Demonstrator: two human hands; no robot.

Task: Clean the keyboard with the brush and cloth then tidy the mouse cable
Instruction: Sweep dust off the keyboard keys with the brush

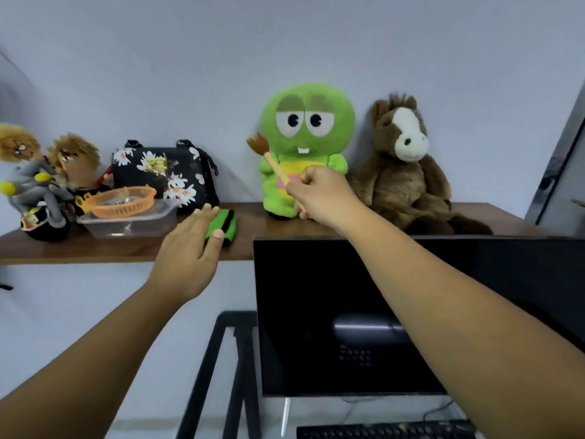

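Fetching tools off the shelf [126,248]: right hand [319,193] is gripping the brush [272,160], left hand [190,245], fingers straight, is touching the green cloth [229,224], needing a grab next.

both arms up at wooden shelf [285,223]. right hand [319,191] grips brush [272,161] by handle, bristles up and tilted left, in front of green plush [305,128]. left hand [193,248] flat, fingers straight, over green cloth [229,223] on shelf. brown plush horse [408,166] at right. floral bag [164,171], orange basket [122,201] in clear tub [133,221] at left. dark monitor [316,312] below shelf, keyboard [386,430] at bottom edge.
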